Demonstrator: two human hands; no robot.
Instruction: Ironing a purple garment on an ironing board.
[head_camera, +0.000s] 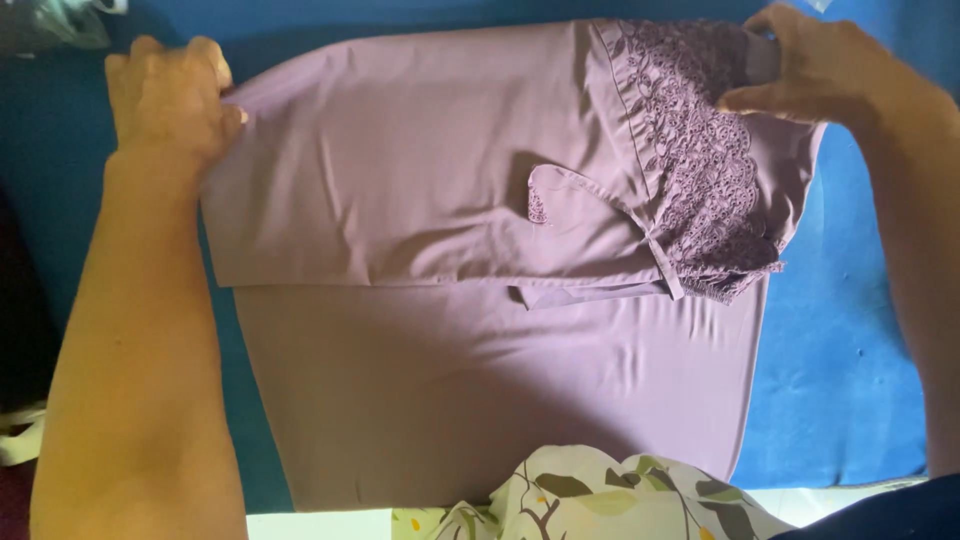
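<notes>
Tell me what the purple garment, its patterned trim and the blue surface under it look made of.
Purple garment: thin, smooth woven cloth with a soft matte look; it folds flat with fine creases. Trim: lace or embroidery, shown by its open floral pattern and scalloped edge. Blue surface: probably a padded fabric cover, slightly dimpled.

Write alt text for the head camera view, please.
Two bare hands, left hand and right hand, grip the far corners of a folded mauve garment with a lace panel, spread on a blue surface.
</notes>
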